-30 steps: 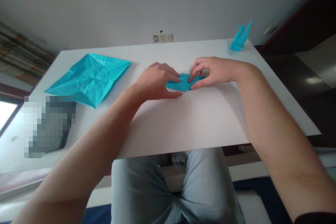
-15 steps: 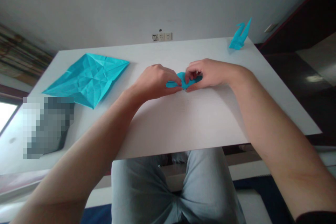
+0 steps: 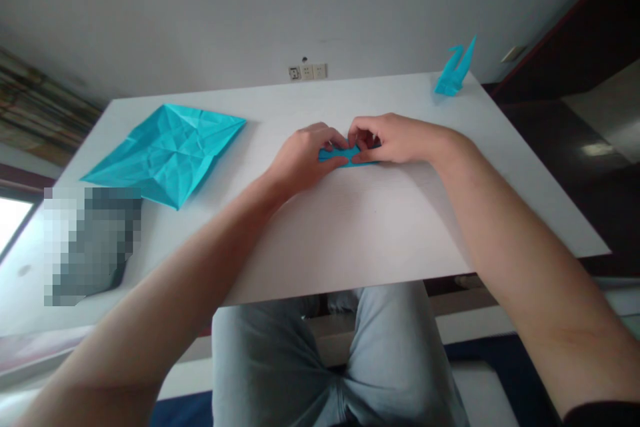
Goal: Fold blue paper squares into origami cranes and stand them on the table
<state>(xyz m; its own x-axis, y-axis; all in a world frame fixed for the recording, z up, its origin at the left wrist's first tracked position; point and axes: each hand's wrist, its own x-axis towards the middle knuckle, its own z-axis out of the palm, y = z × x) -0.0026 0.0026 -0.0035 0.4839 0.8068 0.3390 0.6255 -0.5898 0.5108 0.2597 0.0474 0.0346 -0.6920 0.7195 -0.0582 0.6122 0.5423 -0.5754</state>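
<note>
A small piece of folded blue paper (image 3: 345, 163) lies low over the white table, between my two hands. My left hand (image 3: 311, 155) grips its left end, thumb along the near side and fingers curled over the far side. At the right end, my right hand (image 3: 383, 139) pinches the same paper with bent fingers and thumb. Both thumb tips nearly meet at the paper's middle. Much of the paper is hidden beneath the fingers, so its exact folds cannot be made out.
A large creased blue sheet (image 3: 173, 153) is spread on the table's left. On the far right corner stands a blue origami crane (image 3: 455, 73). A blurred-out dark object (image 3: 97, 247) lies at the near left. The white table (image 3: 350, 233) ends just before my knees.
The paper now looks like a flatter, narrower strip. My left fingers have shifted to its far edge, and both thumbs have moved up onto its near side.
</note>
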